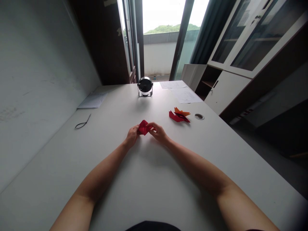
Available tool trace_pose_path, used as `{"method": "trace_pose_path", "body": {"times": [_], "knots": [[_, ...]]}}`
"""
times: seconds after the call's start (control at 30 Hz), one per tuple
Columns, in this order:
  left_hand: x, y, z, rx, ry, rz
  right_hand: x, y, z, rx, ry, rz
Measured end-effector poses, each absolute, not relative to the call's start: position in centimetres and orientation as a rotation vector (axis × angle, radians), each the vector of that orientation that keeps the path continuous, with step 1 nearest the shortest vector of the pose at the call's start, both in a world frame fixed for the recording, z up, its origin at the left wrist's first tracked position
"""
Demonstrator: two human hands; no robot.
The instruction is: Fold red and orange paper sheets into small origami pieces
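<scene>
A red piece of folded origami paper (144,127) is held between my two hands, just above the white table (134,179). My left hand (132,134) grips its left corner between thumb and fingers. At the right side, my right hand (157,131) pinches the paper with thumb and forefinger. Creases and a pointed top show on the paper; its lower edge is partly hidden by my fingers. Off to the right lie several finished-looking folded paper shapes, a red one (175,116) and an orange one (182,112) among them, with a dark red piece partly underneath.
A round black device on a silver stand (145,86) stands at the back. Paper sheets (186,95) lie at the back right, and another stack (92,100) at the back left. A black cable tie (81,124) rests at left; a round cable hole (199,116) is at right.
</scene>
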State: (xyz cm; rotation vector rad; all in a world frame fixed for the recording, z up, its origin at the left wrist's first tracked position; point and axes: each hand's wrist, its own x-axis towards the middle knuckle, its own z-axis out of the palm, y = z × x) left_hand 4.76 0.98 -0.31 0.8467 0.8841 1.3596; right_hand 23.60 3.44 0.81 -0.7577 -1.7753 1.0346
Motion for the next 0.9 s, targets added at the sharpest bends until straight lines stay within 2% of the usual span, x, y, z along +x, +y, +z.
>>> {"method": "trace_pose_path", "body": {"times": [0.27,0.63,0.9], "knots": [[5.1,0.8,-0.5,0.962,0.927,1.347,23.7,3.6,0.6,-0.795,-1.790,1.007],[4.4,0.4,-0.1,1.144,1.116,1.554,23.7,4.3,-0.5,-0.849,-1.656,1.095],[5.1,-0.5,0.7,1.399,1.174,1.459,23.6,4.4,-0.4,-0.796,-1.587,1.183]]}}
